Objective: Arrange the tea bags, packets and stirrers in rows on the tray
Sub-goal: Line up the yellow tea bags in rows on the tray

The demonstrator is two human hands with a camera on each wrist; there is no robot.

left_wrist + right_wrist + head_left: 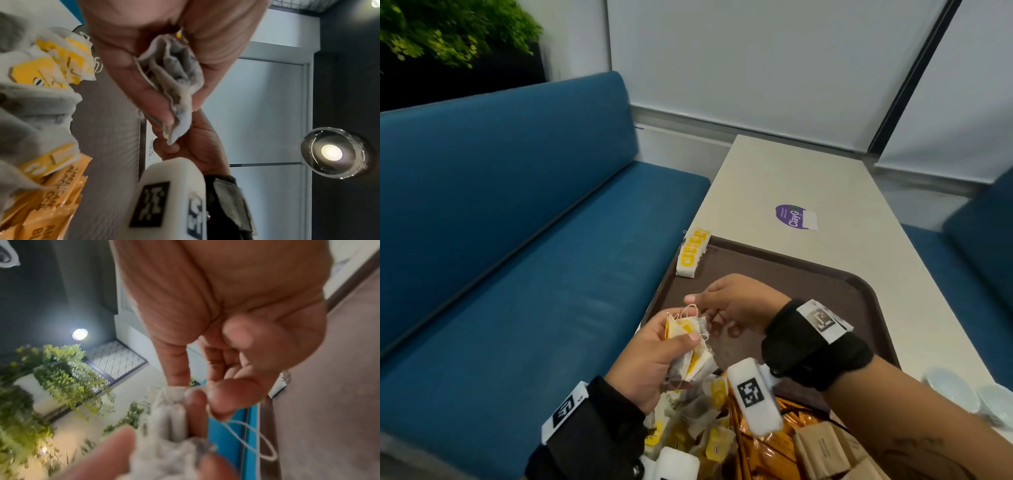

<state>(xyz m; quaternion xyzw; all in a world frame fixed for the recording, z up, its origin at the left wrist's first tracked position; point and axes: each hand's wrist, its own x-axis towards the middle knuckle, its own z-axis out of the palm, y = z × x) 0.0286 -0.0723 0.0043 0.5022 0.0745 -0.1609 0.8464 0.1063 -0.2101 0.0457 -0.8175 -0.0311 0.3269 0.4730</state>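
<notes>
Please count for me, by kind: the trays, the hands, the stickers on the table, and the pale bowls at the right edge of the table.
Brown tray: 1
Hands: 2, the left hand and the right hand, both at one bunch of tea bags
Purple sticker: 1
Pale bowls: 2
Total: 6

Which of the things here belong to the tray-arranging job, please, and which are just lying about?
Job:
brown plastic tray
row of yellow-tagged tea bags
bunch of tea bags in left hand
orange coffee packets
brown paper packets

Lying about:
purple sticker
pale cups
blue bench
</notes>
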